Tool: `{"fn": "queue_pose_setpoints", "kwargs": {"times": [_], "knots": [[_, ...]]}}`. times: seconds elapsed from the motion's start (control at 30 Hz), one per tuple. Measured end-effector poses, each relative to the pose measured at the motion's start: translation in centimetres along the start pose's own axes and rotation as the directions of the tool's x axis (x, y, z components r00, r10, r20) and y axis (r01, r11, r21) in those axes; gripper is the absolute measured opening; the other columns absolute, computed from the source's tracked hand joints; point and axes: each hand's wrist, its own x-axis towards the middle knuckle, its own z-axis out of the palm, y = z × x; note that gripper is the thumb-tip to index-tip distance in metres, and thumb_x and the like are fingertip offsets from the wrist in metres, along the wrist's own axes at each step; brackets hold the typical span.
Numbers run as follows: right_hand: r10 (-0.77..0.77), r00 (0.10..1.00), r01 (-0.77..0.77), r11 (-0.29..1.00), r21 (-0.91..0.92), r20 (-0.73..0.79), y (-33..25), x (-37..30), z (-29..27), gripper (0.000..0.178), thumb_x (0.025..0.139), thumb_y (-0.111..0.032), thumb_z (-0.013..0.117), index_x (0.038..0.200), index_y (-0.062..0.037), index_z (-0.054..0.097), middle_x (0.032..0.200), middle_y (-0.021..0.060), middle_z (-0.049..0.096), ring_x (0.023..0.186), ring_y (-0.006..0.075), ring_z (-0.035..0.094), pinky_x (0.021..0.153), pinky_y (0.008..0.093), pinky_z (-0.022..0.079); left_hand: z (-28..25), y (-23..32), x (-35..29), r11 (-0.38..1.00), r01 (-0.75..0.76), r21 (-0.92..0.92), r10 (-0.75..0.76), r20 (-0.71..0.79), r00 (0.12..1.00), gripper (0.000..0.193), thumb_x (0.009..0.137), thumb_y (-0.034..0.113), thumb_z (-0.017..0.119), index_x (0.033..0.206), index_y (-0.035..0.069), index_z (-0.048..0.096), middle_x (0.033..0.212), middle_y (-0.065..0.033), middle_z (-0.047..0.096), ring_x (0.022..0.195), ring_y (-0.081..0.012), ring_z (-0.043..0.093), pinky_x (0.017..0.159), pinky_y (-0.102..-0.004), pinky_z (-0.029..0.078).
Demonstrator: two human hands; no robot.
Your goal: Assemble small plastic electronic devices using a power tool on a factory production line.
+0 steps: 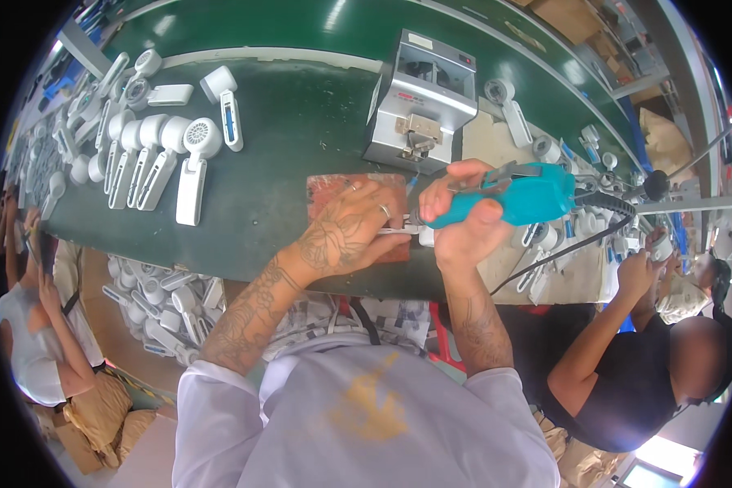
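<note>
Gripped in my right hand [472,215] is a teal electric screwdriver [520,195], lying almost level with its tip toward the left. A black coiled cable [606,201] runs from its rear end. My left hand [356,221] is closed on a white plastic piece [397,231], mostly covered by the fingers, over a reddish-brown pad [321,185] on the green table. The screwdriver's tip meets the piece beside my left fingertips; the exact contact is hidden.
A grey screw-feeder-like machine [427,102] stands just beyond my hands. White handheld fans [191,167] cover the table's left side; more fill a cardboard box [98,305] below. Co-workers sit at right [626,366] and left [45,333]. A black cable [537,264] crosses on the right.
</note>
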Motion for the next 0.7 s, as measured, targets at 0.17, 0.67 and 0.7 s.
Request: {"fn": "queue_pose_setpoints", "kwargs": {"times": [0.17,0.67,0.7], "knots": [[0.032,0.999,-0.032,0.999,0.018,0.004,0.0,-0.1,-0.2,0.082,0.081,-0.072,0.065,0.107,0.0051,0.053,0.064,0.0069,0.052,0.052,0.0184,0.052,0.050,0.0328,0.043,-0.3,0.0,0.0,0.999,-0.043,0.008,0.043,0.008,0.999,0.029,0.082,0.019,0.079,0.099,0.007,0.059,0.109,-0.0102,0.063,0.108,-0.0345,0.060,0.099,-0.0470,0.046],[-0.092,0.995,0.094,0.995,0.044,-0.040,-0.3,3.3,-0.2,0.077,0.089,-0.066,0.062,0.111,0.0071,0.057,0.067,0.0048,0.057,0.060,0.0150,0.058,0.055,0.0280,0.047,-0.5,-0.7,1.2,0.995,0.083,-0.048,-0.084,-0.024,0.996,0.022,0.088,0.025,0.070,0.102,0.008,0.071,0.102,-0.0060,0.062,0.098,-0.0289,0.057,0.086,-0.0433,0.047],[-0.076,0.994,0.075,0.997,-0.025,-0.075,-0.4,4.4,0.3,0.079,0.086,-0.070,0.061,0.110,0.0054,0.057,0.067,0.0046,0.054,0.059,0.0161,0.055,0.055,0.0306,0.047,-0.8,-0.8,1.3,0.996,0.083,-0.043,-0.084,-0.032,0.996,0.022,0.088,0.025,0.070,0.102,0.008,0.071,0.102,-0.0060,0.062,0.098,-0.0289,0.057,0.086,-0.0433,0.047]]}}
